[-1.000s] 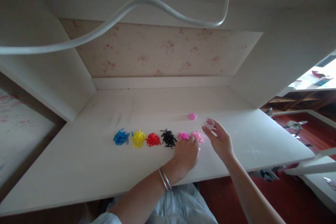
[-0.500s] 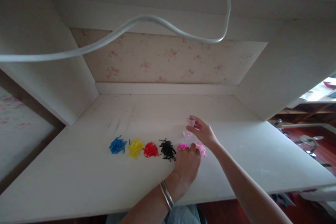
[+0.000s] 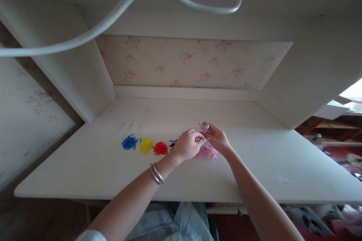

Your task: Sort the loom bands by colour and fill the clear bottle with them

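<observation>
Left hand [image 3: 188, 145] seemingly pinched a band [image 3: 207, 139]; right hand [image 3: 218, 139] gripped a jar [image 3: 204, 125].
Just right of frame centre, jar and band were near, probably for short reach; pink pile [image 3: 210, 152] lay below.

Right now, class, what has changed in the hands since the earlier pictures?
The left hand has lifted from the pink piles toward the clear container, apparently pinching a small pink piece. The right hand, still holding the container, has moved left. The blue pile, yellow pile and red pile stayed put.
</observation>
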`<state>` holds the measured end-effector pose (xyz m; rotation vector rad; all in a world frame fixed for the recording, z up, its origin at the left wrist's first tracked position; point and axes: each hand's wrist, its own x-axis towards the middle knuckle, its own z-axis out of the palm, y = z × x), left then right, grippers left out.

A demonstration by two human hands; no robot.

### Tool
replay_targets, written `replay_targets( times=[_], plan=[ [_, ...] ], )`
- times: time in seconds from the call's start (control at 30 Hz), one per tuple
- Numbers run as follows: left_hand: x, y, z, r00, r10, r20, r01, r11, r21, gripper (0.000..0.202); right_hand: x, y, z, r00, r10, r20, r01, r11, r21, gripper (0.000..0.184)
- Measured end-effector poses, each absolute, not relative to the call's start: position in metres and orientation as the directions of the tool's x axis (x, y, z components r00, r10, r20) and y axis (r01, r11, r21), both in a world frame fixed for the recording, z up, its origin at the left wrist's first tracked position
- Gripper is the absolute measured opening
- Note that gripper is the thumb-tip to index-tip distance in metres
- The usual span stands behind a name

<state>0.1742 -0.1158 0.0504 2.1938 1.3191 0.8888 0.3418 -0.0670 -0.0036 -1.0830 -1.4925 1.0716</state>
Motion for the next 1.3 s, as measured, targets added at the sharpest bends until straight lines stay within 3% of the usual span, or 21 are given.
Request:
replay_targets(
  times=[0.2,0.37,0.47,0.6,0.77,0.97,1.1,1.3],
  plan=[
    [0.169,-0.077,0.080,0.261,0.861,0.437,0.642,-0.493,0.587,0.023,0.340,-0.061,0.000,-0.186,0.963,0.196,0.124,0.221,-0.967,0.049],
    [0.173,-0.058,0.085,0.314,0.854,0.416,0.707,-0.502,0.498,0.020,0.341,-0.059,0.001,-0.174,0.966,0.192,0.225,0.229,-0.947,0.048],
    [0.173,-0.062,0.086,0.331,0.829,0.450,0.686,-0.539,0.489,0.026,0.341,-0.060,0.002,-0.161,0.971,0.179,0.274,0.218,-0.937,0.045],
    [0.175,-0.094,0.079,0.309,0.795,0.522,0.681,-0.568,0.462,0.031,0.341,-0.063,0.004,-0.196,0.957,0.215,0.222,0.257,-0.940,0.041],
    [0.193,-0.143,0.046,0.491,0.828,0.269,0.773,-0.557,0.304,0.030,0.341,-0.068,0.005,-0.194,0.958,0.210,0.268,0.257,-0.929,0.033],
    [0.204,-0.146,0.022,0.554,0.821,0.137,0.801,-0.571,0.181,0.030,0.340,-0.070,0.004,-0.183,0.962,0.200,0.278,0.246,-0.928,0.035],
    [0.204,-0.140,0.020,0.547,0.829,0.112,0.810,-0.559,0.178,0.031,0.341,-0.068,0.002,-0.174,0.966,0.192,0.312,0.239,-0.920,0.035],
    [0.200,-0.132,0.018,0.529,0.833,0.161,0.789,-0.552,0.269,0.038,0.342,-0.064,-0.001,-0.158,0.965,0.209,0.354,0.253,-0.900,0.033]
  ],
)
